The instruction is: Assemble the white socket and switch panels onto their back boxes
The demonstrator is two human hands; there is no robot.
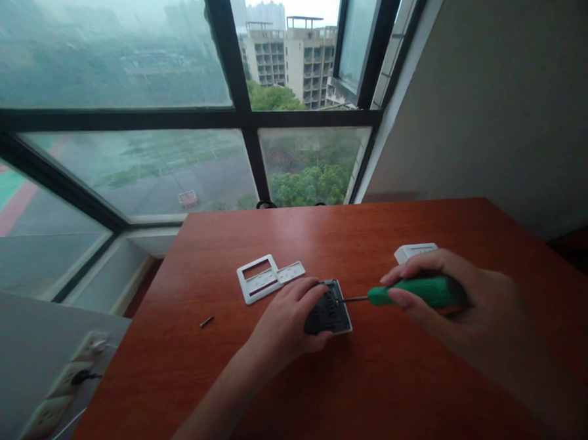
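Observation:
A dark square socket module (331,309) lies on the red-brown table (364,394). My left hand (288,321) is closed round its left side and holds it down. My right hand (447,297) grips a green-handled screwdriver (413,292), whose thin shaft points left with its tip on the top of the module. A white frame plate (258,278) lies just left of the module, with a small white strip (291,272) beside it. A white box-like part (415,251) sits behind my right hand, partly hidden by the fingers.
A loose screw (206,321) lies on the table to the left. The table's left edge drops to a ledge with a white power strip (63,385). Large windows stand behind the table and a grey wall to the right.

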